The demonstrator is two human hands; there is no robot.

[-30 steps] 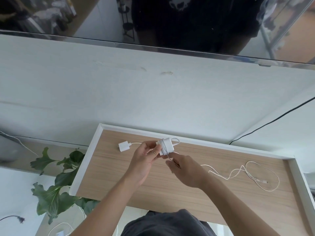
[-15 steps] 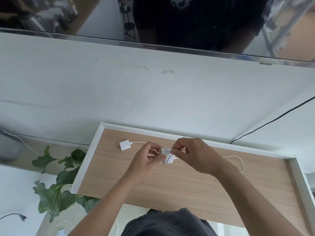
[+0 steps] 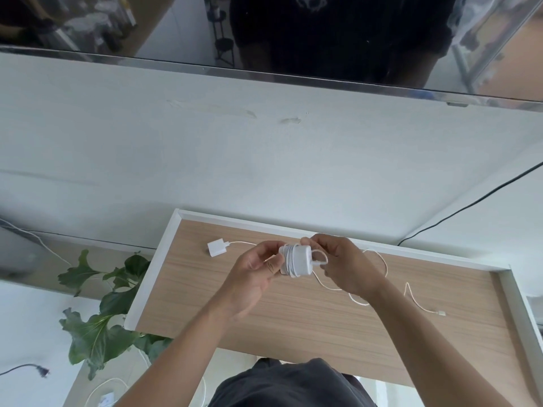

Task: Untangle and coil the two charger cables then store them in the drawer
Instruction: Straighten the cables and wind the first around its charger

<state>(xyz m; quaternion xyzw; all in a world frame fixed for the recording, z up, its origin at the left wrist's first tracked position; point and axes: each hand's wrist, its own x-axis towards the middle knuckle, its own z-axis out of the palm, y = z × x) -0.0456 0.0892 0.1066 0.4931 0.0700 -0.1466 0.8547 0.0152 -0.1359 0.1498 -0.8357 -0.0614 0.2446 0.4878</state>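
The right hand (image 3: pixel 343 264) hid part of the loose cable (image 3: pixel 382 261); the far-left adapter's (image 3: pixel 216 248) cable vanished behind the left hand (image 3: pixel 252 274).

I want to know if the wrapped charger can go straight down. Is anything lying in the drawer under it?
Mostly bare wood under the charger. The left hand holds it while the right hand winds. Its loose cable tail trails to the right, and a second adapter lies left. Neither blocks the drawer.

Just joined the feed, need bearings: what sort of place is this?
Probably a home living room: an open wood-lined drawer below a large dark wall-mounted screen, with a leafy houseplant on the floor at left.
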